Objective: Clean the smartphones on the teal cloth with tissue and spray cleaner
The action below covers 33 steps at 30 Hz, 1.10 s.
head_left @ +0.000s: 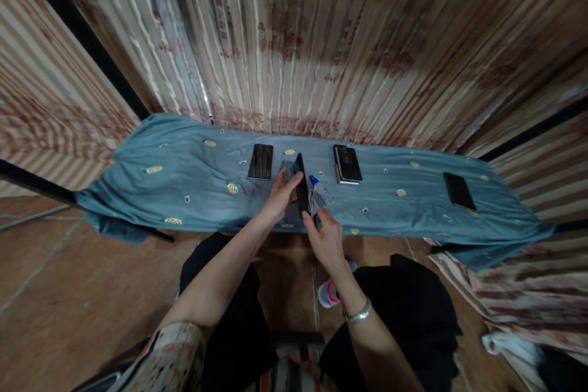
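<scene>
A dark smartphone (pixel 301 187) stands tilted on edge above the table, seen nearly edge-on. My left hand (pixel 279 195) grips its left side, the thumb lying across the upper part. At its lower end, my right hand (pixel 327 234) is closed on a pale grey cloth (pixel 313 203) that lies against the phone; a finger of this hand touches the phone's bottom edge. Just right of the phone, a clear bottle (pixel 324 193) with a blue cap rests on its side. Behind my left hand, a flat greyish thing (pixel 287 166) shows only in part.
A blue patterned cloth (pixel 206 187) covers the long narrow table. One black phone (pixel 261 162) lies to the left, a small stack of phones (pixel 348 164) to the right, and another phone (pixel 459 191) farther right. Striped curtains (pixel 294 43) hang behind; dark poles (pixel 92 43) flank the table.
</scene>
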{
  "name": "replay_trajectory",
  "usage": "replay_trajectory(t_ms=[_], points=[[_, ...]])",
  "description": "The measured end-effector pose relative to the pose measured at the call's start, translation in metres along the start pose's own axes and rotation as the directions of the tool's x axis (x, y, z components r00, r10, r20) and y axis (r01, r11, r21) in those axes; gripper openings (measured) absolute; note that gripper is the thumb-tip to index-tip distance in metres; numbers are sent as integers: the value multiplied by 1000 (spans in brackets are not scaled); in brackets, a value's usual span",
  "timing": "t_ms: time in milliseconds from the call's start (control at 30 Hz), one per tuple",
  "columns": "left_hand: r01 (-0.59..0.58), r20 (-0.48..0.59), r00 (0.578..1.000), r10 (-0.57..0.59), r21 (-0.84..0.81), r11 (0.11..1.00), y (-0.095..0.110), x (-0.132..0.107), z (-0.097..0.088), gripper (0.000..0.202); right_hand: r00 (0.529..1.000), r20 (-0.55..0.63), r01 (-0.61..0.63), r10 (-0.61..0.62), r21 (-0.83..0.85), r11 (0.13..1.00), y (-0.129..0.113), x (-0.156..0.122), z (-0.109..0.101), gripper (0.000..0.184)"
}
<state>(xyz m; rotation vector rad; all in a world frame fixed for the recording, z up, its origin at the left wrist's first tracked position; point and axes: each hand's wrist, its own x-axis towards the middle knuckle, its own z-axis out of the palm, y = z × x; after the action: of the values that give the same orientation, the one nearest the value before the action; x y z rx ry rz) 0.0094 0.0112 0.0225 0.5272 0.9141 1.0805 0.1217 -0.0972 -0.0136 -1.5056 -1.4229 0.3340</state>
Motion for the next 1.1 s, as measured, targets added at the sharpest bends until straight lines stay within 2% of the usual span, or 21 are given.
replay_trajectory(t_ms=[67,167,367,500,700,933,1100], points=[[3,11,1000,-3,-1,1000,0,1,-2,70,996,-20,-91,92,57,994,0,0,-4,33],[5,42,999,-6,11,1000,1,1,-5,57,969,-45,-230,241,178,957,1,1,-9,44],[11,24,1000,-12,13,1000,1,1,-6,42,895,6,-400,445,450,798,12,4,-4,56],[1,-6,1000,-1,25,1000,1,3,-10,38,854,66,-451,516,587,672,15,2,5,55],[17,-43,999,-16,8,1000,3,4,-15,37,763,173,-528,622,723,446,12,-3,9,55],[26,-64,998,-26,3,1000,3,5,-21,34,705,299,-602,643,732,320,19,-5,16,48],[-10,-98,995,14,35,999,-4,16,-33,43,644,354,-634,678,743,214,17,6,30,39]])
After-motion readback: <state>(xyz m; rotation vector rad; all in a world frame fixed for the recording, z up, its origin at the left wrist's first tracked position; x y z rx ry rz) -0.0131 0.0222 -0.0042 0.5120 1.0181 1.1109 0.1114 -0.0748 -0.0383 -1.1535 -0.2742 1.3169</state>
